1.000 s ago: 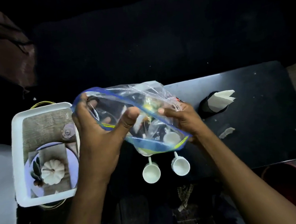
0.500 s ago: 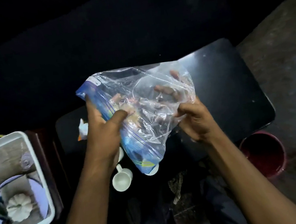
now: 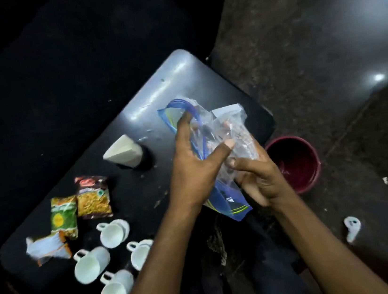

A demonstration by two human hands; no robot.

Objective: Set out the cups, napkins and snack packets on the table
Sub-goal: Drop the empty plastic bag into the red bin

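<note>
The dark rectangular surface (image 3: 173,75) is lying diagonally across the view, carrying the task items on its left part. Beside its right edge, a dark red round plastic bucket (image 3: 296,163) is standing on the speckled floor (image 3: 296,34).

The clear plastic zip bag with blue and yellow-green edging (image 3: 222,128) is being held above the right part of the surface. The left hand (image 3: 196,168) is gripping the bag from the left, its fingers closed over the blue zip edge. The right hand (image 3: 259,182) is clutching the crumpled lower part of the bag.

The stack of white folded paper napkins (image 3: 123,150) is resting tilted in a dark round holder (image 3: 146,156) near the middle of the surface.

Four white handled cups (image 3: 112,234) (image 3: 91,265) (image 3: 140,253) (image 3: 115,290) are lying on their sides near the front edge.

Three snack packets are lying just left of the cups: a brown-and-yellow packet (image 3: 93,197), a green-and-yellow packet (image 3: 64,217) touching it, and a white-and-orange packet (image 3: 48,248). The printing on all packets is too blurred to read.

A small white object (image 3: 352,228) is lying on the floor at the right.
</note>
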